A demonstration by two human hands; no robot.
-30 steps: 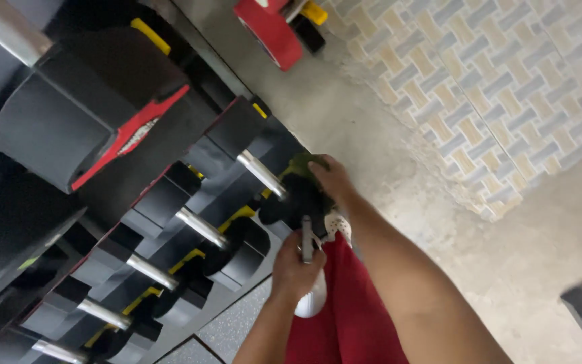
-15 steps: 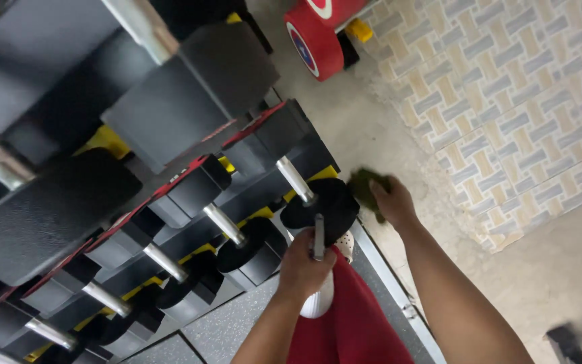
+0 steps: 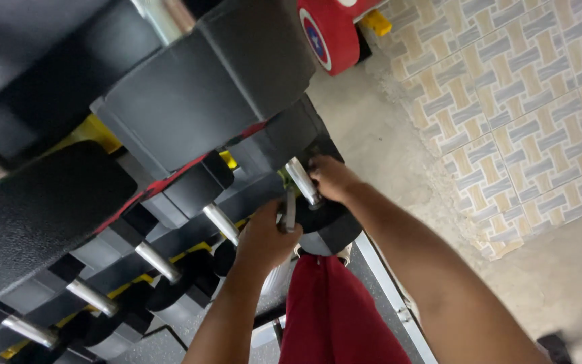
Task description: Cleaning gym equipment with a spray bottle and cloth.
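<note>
- The left hand (image 3: 264, 237) is curled shut around a short chrome handle (image 3: 290, 210) that stands nearly upright just above its knuckles; what that handle belongs to is hidden behind the fingers.
- The right hand (image 3: 331, 179) is closed over the far end of a dumbbell handle (image 3: 302, 180), its fingers wrapped round the steel bar where it meets the black head.
- Just below the right hand, and to the right of the left hand, sits the dumbbell's round black head (image 3: 328, 226), touching both wrists' space between them.
- A scrap of yellow-green cloth (image 3: 282, 178) peeks out just left of the right hand, against the bar; how it is held I cannot tell.
- To the left of the left hand, a row of black hex dumbbells (image 3: 190, 189) with chrome handles lies on a dumbbell rack (image 3: 237, 195) with yellow trim, running away down and to the left.
- Above both hands hang larger black dumbbell heads (image 3: 217, 87) on an upper shelf.
- Below the hands, red shorts (image 3: 335, 317) fill the lower middle.
- Well above and to the right of the right hand stands a red round weight plate (image 3: 328, 34), near the patterned tile floor (image 3: 520, 101).
</note>
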